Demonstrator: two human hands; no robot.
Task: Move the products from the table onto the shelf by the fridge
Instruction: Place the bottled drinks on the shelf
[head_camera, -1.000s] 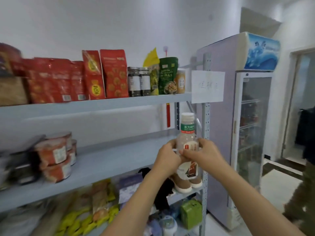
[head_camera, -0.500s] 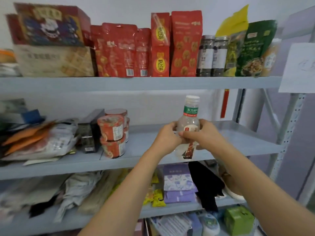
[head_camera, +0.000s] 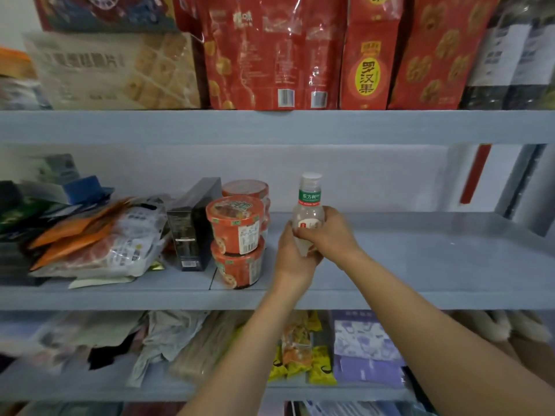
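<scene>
- A clear plastic bottle with a white cap and a green neck label (head_camera: 309, 216) stands upright just to the right of the stack of orange instant-noodle cups (head_camera: 237, 229), over the grey-blue middle shelf board (head_camera: 435, 265).
- The left hand (head_camera: 292, 261) cups the bottle's lower body from the side facing the cups. Its fingers curl round the far side and are mostly hidden.
- The right hand (head_camera: 335, 237) grips the bottle's middle from the side away from the cups, its fingers (head_camera: 306, 234) wrapped across the front label and pressed together.
- Both hands cover the bottle's base, so it may be touching the board or just above it; I cannot tell which.
- A tall black carton (head_camera: 192, 235) stands just beside the cups on their left, and beyond it lies a heap of orange-and-white foil pouches (head_camera: 99, 238).
- Above the cups, on the upper shelf board, red snack bags (head_camera: 270, 55) stand in a row.
- Below the cups, on the lower board, lie yellow sachets (head_camera: 300, 355) and a pale purple packet (head_camera: 366, 349).
</scene>
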